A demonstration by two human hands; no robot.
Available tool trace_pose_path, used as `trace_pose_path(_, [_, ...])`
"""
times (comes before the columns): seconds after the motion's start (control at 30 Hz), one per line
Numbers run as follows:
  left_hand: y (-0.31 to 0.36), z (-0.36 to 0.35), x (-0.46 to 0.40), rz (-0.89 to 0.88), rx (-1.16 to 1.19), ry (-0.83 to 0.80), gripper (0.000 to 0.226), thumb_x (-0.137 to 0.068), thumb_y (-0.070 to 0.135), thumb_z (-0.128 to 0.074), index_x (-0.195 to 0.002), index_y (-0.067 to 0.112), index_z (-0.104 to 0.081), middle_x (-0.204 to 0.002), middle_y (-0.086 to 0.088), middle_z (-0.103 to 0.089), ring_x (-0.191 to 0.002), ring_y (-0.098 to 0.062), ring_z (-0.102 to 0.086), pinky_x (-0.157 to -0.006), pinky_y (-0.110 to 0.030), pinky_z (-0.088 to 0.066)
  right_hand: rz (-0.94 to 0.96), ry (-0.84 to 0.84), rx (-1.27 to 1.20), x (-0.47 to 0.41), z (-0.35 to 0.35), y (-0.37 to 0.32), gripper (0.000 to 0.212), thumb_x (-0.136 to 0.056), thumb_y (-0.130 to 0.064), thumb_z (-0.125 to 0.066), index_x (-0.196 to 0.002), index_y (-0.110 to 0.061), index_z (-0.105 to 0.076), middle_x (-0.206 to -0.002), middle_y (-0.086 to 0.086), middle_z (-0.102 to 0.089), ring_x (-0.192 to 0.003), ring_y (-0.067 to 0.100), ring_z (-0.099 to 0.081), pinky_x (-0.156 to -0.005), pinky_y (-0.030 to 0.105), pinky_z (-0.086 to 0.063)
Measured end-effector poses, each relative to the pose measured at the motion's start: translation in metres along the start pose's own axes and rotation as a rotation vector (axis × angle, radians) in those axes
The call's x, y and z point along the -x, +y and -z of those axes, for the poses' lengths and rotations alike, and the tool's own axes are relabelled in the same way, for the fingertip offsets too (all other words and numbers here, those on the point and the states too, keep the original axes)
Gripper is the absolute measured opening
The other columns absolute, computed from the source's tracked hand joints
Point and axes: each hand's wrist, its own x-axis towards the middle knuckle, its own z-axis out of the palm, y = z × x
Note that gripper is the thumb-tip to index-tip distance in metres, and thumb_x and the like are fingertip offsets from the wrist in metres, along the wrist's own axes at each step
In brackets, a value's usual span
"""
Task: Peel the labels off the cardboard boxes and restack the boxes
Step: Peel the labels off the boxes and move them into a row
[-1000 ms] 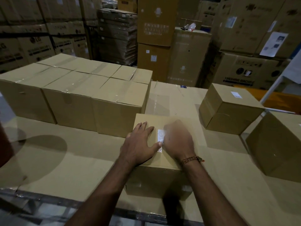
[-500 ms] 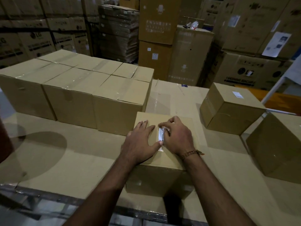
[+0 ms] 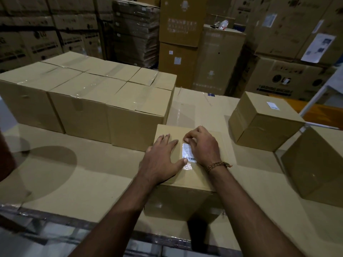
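Head view: two bare hands work at a white barcoded label (image 3: 187, 152) on a small brown cardboard box (image 3: 187, 184).
Left hand (image 3: 161, 160) presses flat, fingers spread; right hand (image 3: 202, 145) picks at the label's top edge with curled fingertips. Print unreadable; background cartons (image 3: 282, 80) read "LG", "WASHING MACHINE".

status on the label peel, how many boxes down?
Done, apparently: the stacked boxes on the left show no labels on top. In hand: the left hand presses flat on the near box while the right hand picks at its label, which lies mostly flat. Left: the box at right carries a label; another box's top is cut off.
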Motion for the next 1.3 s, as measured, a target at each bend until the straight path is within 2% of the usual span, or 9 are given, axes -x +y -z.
trace_pose_path(0.23, [-0.0009,0.0008,-0.0006,-0.039,-0.032,-0.038,0.075,-0.096,0.073,-0.045,-0.163,0.053,-0.017,-0.176,0.000,-0.010,-0.162,-0.017,-0.003,-0.124,-0.054,-0.022,0.005,0.042,-0.017,0.0038,-0.0022,0.0000,0.009,-0.098,-0.025,-0.067,-0.094,-0.026,-0.075,-0.097,-0.009,-0.056,-0.078,0.016,-0.060,-0.069,0.039,-0.056])
trace_pose_path(0.43, [0.0026,0.0041,-0.0003,-0.048,-0.076,-0.092,0.058,-0.101,0.071,-0.039,-0.157,0.061,-0.026,-0.177,-0.001,-0.004,-0.162,-0.020,0.003,-0.125,-0.058,-0.019,0.037,0.048,-0.011,0.0070,0.0003,0.0004,0.012,-0.101,-0.022,-0.062,-0.096,-0.022,-0.073,-0.099,-0.008,-0.056,-0.078,0.015,-0.058,-0.066,0.035,-0.054])
trace_pose_path(0.6, [0.0012,0.0022,-0.0002,-0.050,-0.092,-0.072,0.074,-0.099,0.073,-0.039,-0.163,0.054,-0.006,-0.177,0.002,-0.003,-0.162,-0.019,0.002,-0.125,-0.058,-0.020,0.049,0.072,0.018,0.0052,-0.0011,0.0017,0.008,-0.099,-0.023,-0.065,-0.096,-0.023,-0.072,-0.099,-0.006,-0.058,-0.090,0.013,-0.053,-0.065,0.033,-0.049])
trace_pose_path(0.8, [0.0004,-0.0003,-0.0011,-0.039,-0.093,-0.058,0.078,-0.098,0.073,-0.040,-0.166,0.047,-0.011,-0.177,0.005,-0.003,-0.162,-0.016,0.002,-0.125,-0.056,-0.022,0.067,0.046,-0.010,0.0043,-0.0009,0.0044,0.014,-0.099,-0.019,-0.061,-0.087,-0.027,-0.065,-0.089,-0.014,-0.062,-0.093,0.011,-0.046,-0.065,0.034,-0.037])
trace_pose_path(0.97, [-0.0003,-0.0017,-0.0028,-0.013,-0.088,-0.041,0.090,-0.096,0.075,-0.042,-0.168,0.030,-0.011,-0.177,0.007,-0.003,-0.162,-0.014,0.001,-0.124,-0.055,-0.025,0.111,0.020,-0.080,0.0042,-0.0024,0.0063,0.017,-0.095,-0.018,-0.053,-0.085,-0.029,-0.060,-0.086,-0.013,-0.065,-0.086,0.018,-0.049,-0.073,0.041,-0.044])
trace_pose_path(1.2, [0.0009,0.0000,-0.0031,-0.011,-0.089,-0.052,0.092,-0.096,0.075,-0.042,-0.169,0.029,-0.010,-0.177,0.007,-0.002,-0.162,-0.014,0.002,-0.124,-0.057,-0.025,0.101,0.022,-0.150,0.0038,-0.0001,0.0022,0.014,-0.098,-0.023,-0.047,-0.090,-0.032,-0.054,-0.090,-0.006,-0.062,-0.084,0.018,-0.054,-0.073,0.042,-0.048])
trace_pose_path(1.3, [0.0004,-0.0002,-0.0029,-0.010,-0.087,-0.050,0.092,-0.096,0.075,-0.042,-0.169,0.029,-0.011,-0.177,0.008,-0.002,-0.162,-0.014,0.002,-0.124,-0.057,-0.025,0.084,0.033,-0.190,0.0047,0.0018,0.0016,0.017,-0.100,-0.018,-0.050,-0.090,-0.030,-0.056,-0.090,-0.007,-0.061,-0.083,0.016,-0.055,-0.074,0.043,-0.050])
